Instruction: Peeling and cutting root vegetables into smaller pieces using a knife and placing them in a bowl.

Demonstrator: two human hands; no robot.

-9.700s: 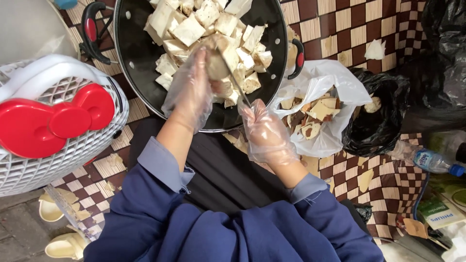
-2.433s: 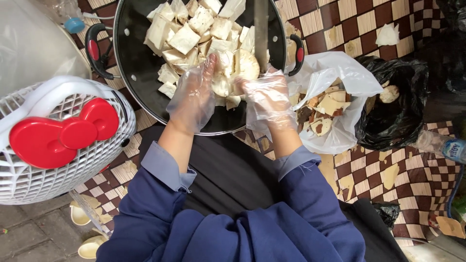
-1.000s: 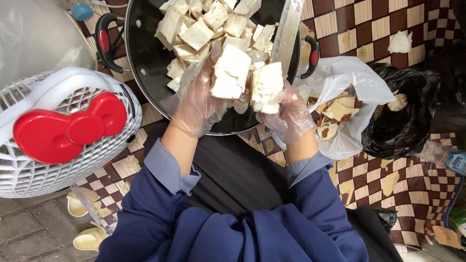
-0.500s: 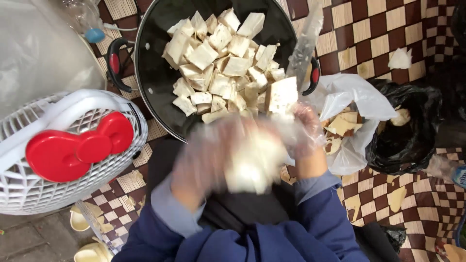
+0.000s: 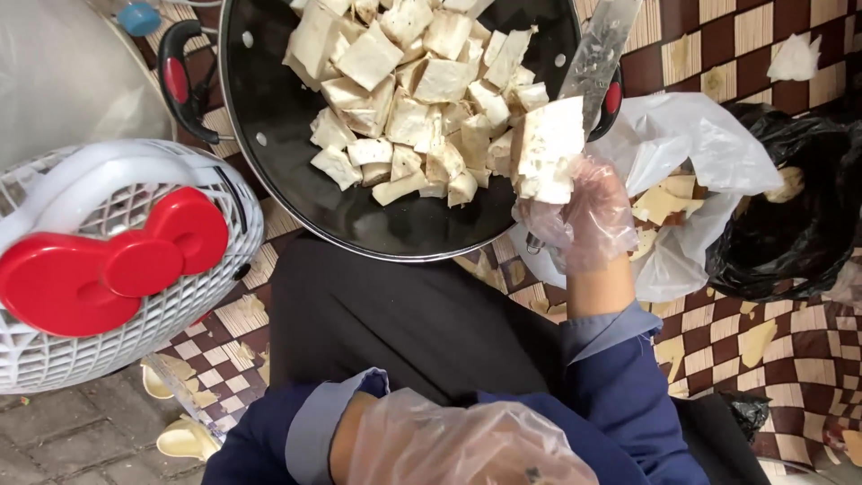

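My right hand [image 5: 582, 218], in a thin clear glove, grips a knife whose blade [image 5: 600, 47] points up over the pan's rim. The same hand also holds a pale white chunk [image 5: 546, 151] at the pan's right edge. The black pan [image 5: 269, 126] with red-tipped handles holds a heap of several similar pale cut chunks [image 5: 404, 90]. My left hand [image 5: 467, 445], also gloved, is low in the view, close to my body and away from the pan. Its fingers and whatever it may hold are hidden.
A white plastic fan with a red bow [image 5: 108, 269] stands at the left. A clear plastic bag with pale peelings [image 5: 682, 180] and a black bag [image 5: 790, 242] lie to the right on a brown-and-cream chequered mat [image 5: 790, 359]. My dark lap fills the middle.
My left hand has drawn back from the pan towards my body. My right hand has stayed by the pan's right edge with the knife and a pale chunk.
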